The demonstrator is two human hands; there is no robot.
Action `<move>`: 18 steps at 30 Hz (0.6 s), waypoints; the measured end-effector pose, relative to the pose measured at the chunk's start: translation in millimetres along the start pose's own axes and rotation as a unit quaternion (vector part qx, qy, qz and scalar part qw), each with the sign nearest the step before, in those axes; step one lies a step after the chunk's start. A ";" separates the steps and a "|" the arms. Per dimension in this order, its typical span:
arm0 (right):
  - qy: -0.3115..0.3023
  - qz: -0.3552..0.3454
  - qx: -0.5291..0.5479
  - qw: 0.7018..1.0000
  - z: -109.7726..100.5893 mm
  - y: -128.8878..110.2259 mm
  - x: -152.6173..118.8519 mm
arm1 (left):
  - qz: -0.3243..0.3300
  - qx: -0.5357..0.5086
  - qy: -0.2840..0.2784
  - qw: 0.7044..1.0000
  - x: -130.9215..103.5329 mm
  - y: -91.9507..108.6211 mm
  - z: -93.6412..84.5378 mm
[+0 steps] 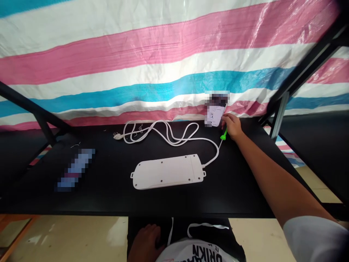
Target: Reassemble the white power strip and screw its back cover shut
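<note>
A left hand [145,238] rests low on the lap below the worktop [109,196] edge, partly cut off, its grip impossible to judge. Across the black worktop, the outstretched right hand [232,125] has its grip closed on a green-handled tool [224,135], only its handle showing, beside a blurred upright phone [215,111] at the far edge. A white power strip [167,171] lies face down at mid-worktop, its cable [163,133] looped behind it.

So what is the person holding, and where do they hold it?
The right hand grips a green tool by its upper end; only the green tip shows below the fingers. The left hand rests in the lap, holding nothing.
</note>
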State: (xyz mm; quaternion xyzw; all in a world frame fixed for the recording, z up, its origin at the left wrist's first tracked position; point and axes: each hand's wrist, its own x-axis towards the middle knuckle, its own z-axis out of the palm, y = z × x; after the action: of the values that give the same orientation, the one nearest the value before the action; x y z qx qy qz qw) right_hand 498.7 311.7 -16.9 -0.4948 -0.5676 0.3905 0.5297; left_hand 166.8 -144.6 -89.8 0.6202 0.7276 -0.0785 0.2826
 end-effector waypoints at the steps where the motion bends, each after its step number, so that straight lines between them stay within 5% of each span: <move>1: -0.002 0.002 -0.001 1.000 -0.1 0.1 0.1 | -0.003 0.017 -0.040 0.999 11.2 6.8 2.6; 10: -0.010 0.010 -0.005 1.000 0.1 5.5 4.5 | 0.048 0.017 -0.095 0.994 56.2 50.0 15.3; 14: -0.013 0.010 -0.006 1.000 0.5 6.1 5.1 | 0.039 -0.034 -0.112 0.992 39.3 42.0 5.2; 18: -0.016 0.012 -0.017 1.000 0.7 6.1 5.1 | -0.033 -0.176 -0.076 0.981 -2.2 11.6 -35.4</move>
State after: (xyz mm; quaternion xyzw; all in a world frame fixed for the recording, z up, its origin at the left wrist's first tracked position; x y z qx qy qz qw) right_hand 499.1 318.0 -21.8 -0.5040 -0.5770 0.3947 0.5072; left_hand 166.8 -127.5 -56.7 0.5285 0.7262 -0.0053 0.4397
